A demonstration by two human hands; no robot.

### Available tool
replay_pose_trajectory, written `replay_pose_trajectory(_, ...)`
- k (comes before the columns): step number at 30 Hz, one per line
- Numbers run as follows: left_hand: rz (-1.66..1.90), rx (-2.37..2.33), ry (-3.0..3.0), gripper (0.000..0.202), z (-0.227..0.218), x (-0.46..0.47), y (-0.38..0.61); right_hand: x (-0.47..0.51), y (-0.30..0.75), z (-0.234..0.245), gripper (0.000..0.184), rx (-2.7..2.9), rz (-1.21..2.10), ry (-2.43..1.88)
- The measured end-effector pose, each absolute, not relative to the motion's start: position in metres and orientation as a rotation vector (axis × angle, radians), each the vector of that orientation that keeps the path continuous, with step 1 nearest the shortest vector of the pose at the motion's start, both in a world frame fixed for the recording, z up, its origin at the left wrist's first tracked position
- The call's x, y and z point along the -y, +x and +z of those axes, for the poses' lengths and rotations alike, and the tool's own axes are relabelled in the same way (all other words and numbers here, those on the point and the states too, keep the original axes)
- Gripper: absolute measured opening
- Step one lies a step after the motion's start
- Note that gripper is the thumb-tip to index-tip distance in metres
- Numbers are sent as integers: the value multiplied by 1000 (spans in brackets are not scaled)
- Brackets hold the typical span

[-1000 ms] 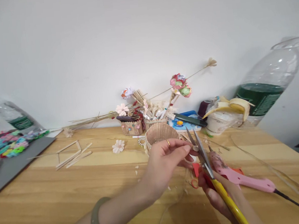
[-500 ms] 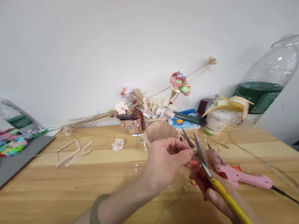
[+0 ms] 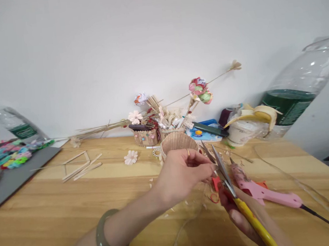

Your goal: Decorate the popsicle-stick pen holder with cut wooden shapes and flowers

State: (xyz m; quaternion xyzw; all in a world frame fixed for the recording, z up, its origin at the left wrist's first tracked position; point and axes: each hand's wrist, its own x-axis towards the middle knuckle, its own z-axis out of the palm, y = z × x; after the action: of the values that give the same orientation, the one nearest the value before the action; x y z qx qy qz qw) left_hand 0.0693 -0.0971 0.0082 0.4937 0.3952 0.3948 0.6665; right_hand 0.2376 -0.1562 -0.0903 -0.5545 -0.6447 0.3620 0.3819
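Fingers [image 3: 207, 168] of the left hand [image 3: 181, 174] are pressed together at the tips, pinching a tiny pale scrap [image 3: 215, 169]. It's honestly too small to say what it is. The scrap sits up in the air just above the light wooden counter [image 3: 59, 212], right at the blades of the yellow-handled steel scissors [image 3: 233, 194]. The right hand [image 3: 242, 218] has its fingers curled shut around the scissor handle, and the blades stand apart in a narrow V.

What worries me: those left fingertips look like they're touching, or just beside, the near blade. If the blades close with the pinch that tight to the metal, I'd guess skin gets nicked along with the scrap. The piece is also so small that it could pop out of the pinch and vanish among the pale crumbs on the counter, near the small red bit [image 3: 216, 183] below.

Also, the pink glue gun [image 3: 266, 192] lies just beside the right hand, nozzle end toward the scissors. Can't tell if it's hot, but a sideways wrist move could brush it. The round woven basket [image 3: 178, 143] sits just behind the left hand.
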Motion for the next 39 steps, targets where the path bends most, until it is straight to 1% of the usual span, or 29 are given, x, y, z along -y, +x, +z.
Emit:
replay_pose_trajectory(8,834,-903,1182,14,15,94,62,159,231,-74,38,1690,868,-1426)
replay_pose_trajectory(14,758,-908,1213,16,19,90,59,160,227,-73,43,1708,839,-1468)
replay_pose_trajectory(18,707,-903,1233,15,19,86,55,164,221,-64,54,1663,811,-1518)
replay_pose_trajectory(20,674,-889,1238,12,19,84,53,165,219,-61,55,1632,807,-1556)
replay_pose_trajectory(24,671,-872,1204,10,19,81,50,162,223,-66,53,1580,929,-1611)
replay_pose_trajectory(26,694,-843,1166,11,18,81,49,160,226,-69,53,1572,1040,-1517)
replay_pose_trajectory(28,715,-798,1129,10,16,82,50,158,227,-69,50,1505,1108,-1381)
replay_pose_trajectory(30,732,-775,1105,11,14,83,52,156,225,-61,43,1408,1085,-1344)
replay_pose_trajectory(34,737,-807,1108,8,10,85,56,151,218,-34,25,1348,852,-1533)
replay_pose_trajectory(36,740,-825,1135,6,9,87,57,148,216,-24,22,1302,799,-1545)
replay_pose_trajectory(39,740,-828,1166,4,8,89,58,145,213,-18,22,1253,813,-1464)
